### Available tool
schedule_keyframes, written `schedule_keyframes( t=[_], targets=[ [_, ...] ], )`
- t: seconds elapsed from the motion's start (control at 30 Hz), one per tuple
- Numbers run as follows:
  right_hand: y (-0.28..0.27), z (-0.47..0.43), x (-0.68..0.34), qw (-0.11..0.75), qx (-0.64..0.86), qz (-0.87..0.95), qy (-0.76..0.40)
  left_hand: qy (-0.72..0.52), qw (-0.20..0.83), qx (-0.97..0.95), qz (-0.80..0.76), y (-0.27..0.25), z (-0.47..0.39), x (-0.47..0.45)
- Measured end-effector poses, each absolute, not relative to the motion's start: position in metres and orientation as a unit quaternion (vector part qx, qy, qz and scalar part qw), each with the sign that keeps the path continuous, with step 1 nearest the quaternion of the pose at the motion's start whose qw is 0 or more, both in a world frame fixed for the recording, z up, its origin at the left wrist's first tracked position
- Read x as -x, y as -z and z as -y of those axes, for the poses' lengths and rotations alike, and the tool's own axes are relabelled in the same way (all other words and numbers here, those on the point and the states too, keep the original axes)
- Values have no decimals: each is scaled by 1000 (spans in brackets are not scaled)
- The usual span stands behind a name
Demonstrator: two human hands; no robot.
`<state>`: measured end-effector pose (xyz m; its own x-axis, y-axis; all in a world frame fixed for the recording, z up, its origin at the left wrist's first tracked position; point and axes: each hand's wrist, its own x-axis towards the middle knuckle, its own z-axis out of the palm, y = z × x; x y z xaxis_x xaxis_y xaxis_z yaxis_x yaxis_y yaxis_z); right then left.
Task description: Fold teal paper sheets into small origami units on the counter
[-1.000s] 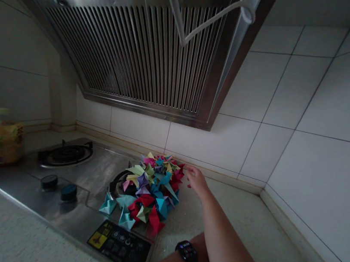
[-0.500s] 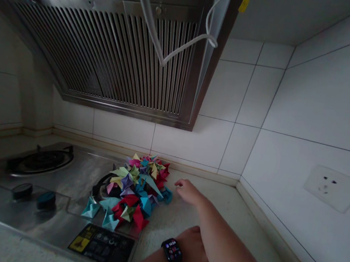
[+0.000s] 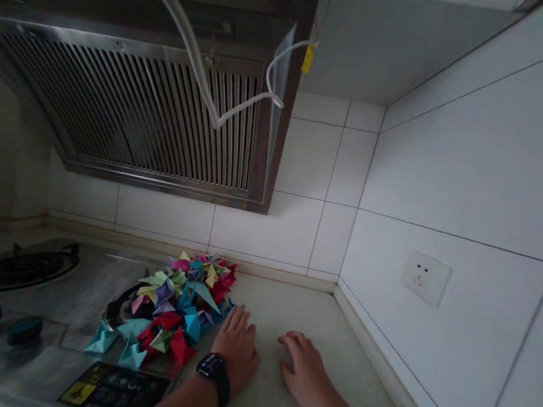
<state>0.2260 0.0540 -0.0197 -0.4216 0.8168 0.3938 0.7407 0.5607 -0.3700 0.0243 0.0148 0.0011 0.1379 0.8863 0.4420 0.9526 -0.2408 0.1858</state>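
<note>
I find the left hand (image 3: 237,350), fingers outstretched, beside the folded papers (image 3: 167,319), right hand (image 3: 305,373) loosely open — a sideways left-hand nudge could scatter them.

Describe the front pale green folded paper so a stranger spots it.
Find the steel stove below the hood. Colourful folded papers pile over its right end. Near the front sits the pale green paper, the only green one flanked by red.

Jumbled origami heap (image 3: 168,319) (multicoloured)
</note>
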Motion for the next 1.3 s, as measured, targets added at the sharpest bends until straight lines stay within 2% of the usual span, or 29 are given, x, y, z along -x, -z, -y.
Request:
schedule_keyframes(
  t=[0.33,0.8,0.9,1.07,1.17,1.3],
  targets=[
    [5,-42,-233,280,420,858,-101,172,169,702,670,2,-21,-5],
    [8,-45,-234,285,374,878,-85,198,132,761,604,2,-22,8],
    [6,-47,-233,308,371,872,-83,240,103,788,557,0,-18,3],
    [2,-51,-227,377,399,816,-182,334,-48,839,427,-3,-4,-11],
    [1,-52,-227,353,405,811,-234,344,-97,843,403,-6,3,-17],
    [2,-50,-230,315,397,830,-234,333,-114,847,398,-7,5,-18]
  ],
)
